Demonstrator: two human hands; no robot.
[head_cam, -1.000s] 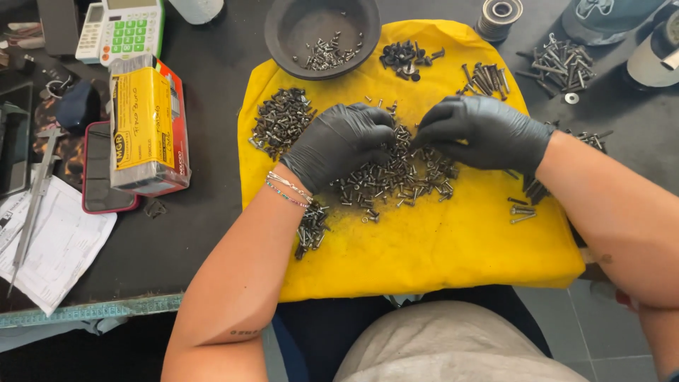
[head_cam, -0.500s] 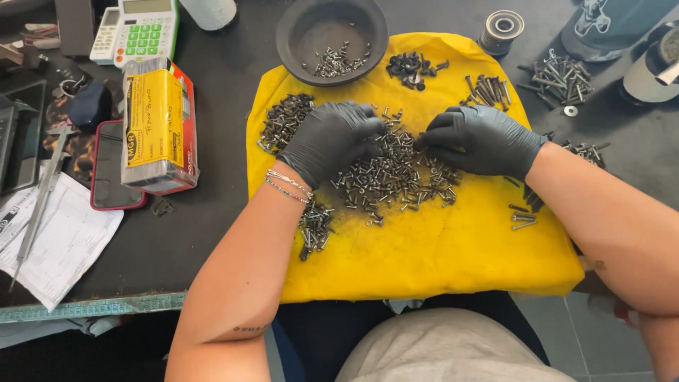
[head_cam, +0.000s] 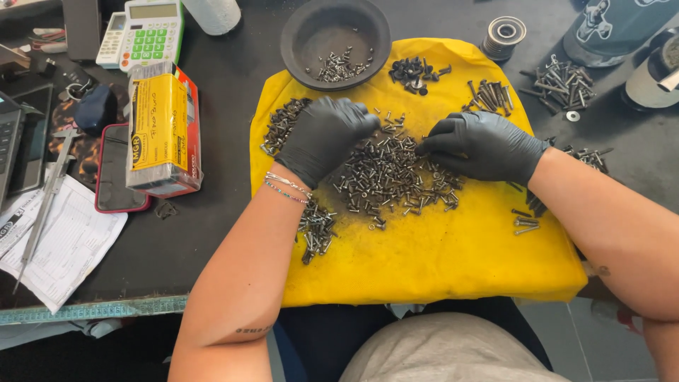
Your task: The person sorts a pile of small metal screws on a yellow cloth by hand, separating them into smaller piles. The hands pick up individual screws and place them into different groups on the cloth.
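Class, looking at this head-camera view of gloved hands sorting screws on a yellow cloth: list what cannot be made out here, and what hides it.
- Head view: whether the left hand pinches a screw; its own glove covers the fingertips.
- Right hand: the same, its fingertips sink into the central screw pile.
- Screw head types in the black bowl: too small to tell.
- Grey container at top right: cut off by the frame edge.

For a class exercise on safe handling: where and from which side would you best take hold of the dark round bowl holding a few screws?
Probably grip the bowl by its bare left rim, coming from the left: it sits upright, its near edge lies on the yellow cloth, and screw piles crowd the right.
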